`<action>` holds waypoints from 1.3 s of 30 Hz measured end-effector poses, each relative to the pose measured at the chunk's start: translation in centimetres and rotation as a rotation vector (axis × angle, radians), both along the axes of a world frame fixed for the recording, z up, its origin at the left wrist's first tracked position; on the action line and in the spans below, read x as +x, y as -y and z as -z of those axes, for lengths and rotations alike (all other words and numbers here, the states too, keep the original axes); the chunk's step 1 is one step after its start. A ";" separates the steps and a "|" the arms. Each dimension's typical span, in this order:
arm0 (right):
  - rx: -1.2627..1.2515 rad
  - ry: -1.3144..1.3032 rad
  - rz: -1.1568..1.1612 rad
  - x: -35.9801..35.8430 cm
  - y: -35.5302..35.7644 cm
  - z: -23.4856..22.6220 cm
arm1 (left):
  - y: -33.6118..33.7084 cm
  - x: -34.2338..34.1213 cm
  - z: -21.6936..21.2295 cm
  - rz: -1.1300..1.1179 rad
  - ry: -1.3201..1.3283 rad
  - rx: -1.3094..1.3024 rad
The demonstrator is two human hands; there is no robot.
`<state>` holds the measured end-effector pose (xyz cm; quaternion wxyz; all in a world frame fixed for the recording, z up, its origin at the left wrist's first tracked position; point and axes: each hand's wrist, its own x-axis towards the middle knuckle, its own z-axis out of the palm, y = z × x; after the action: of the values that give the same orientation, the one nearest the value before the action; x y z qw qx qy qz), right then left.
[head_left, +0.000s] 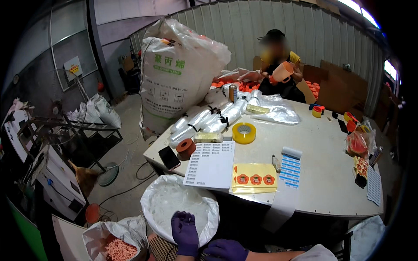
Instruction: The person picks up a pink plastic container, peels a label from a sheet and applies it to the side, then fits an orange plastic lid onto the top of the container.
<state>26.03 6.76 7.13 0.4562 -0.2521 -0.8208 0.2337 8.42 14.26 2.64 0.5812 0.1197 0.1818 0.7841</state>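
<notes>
My left hand (185,232), in a purple glove, is raised over the near rim of a white woven sack (213,213). Its fingers are bent and pressed together; whatever they hold, if anything, is too small to make out. Inside the sack lie many clear, thin plastic pieces (176,202). Lower down, my right hand (226,250), gloved in purple too, rests low near my lap with its fingers stretched toward the left, seemingly holding nothing. Part of it is cut off by the lower edge.
Another sack (137,232) at lower left holds pink pieces. On the white table (326,174) are a tape roll (244,133), label sheets (211,163), stickers (254,178), a phone (169,158) and bagged clear plastic. Across it a person (281,65) handles an orange jug (283,71).
</notes>
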 end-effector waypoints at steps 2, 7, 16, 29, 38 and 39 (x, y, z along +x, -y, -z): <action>-0.018 0.000 0.002 -0.3 -0.3 -1.0 | 0.3 0.9 -1.2 -0.015 0.069 -0.027; 0.007 -0.012 0.048 -1.6 -0.6 0.1 | 0.6 1.3 0.2 -0.028 0.048 -0.080; -0.422 -0.021 -0.217 -1.9 -0.9 3.4 | 1.0 1.8 0.4 0.030 0.016 -0.094; -0.827 0.353 -0.760 -3.4 -2.4 6.4 | 2.3 2.8 -2.9 1.367 -1.055 0.395; -0.923 0.366 -0.877 -2.7 -3.7 6.5 | 0.6 3.6 -3.1 1.500 -0.964 0.479; -0.952 0.396 -0.944 -2.9 -3.6 6.3 | 1.2 3.3 -1.7 1.442 -0.881 0.473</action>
<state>23.12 10.34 0.80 -0.0122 -0.0789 -0.7187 0.6907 11.75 13.05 4.34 0.7721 0.6146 0.1022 0.1254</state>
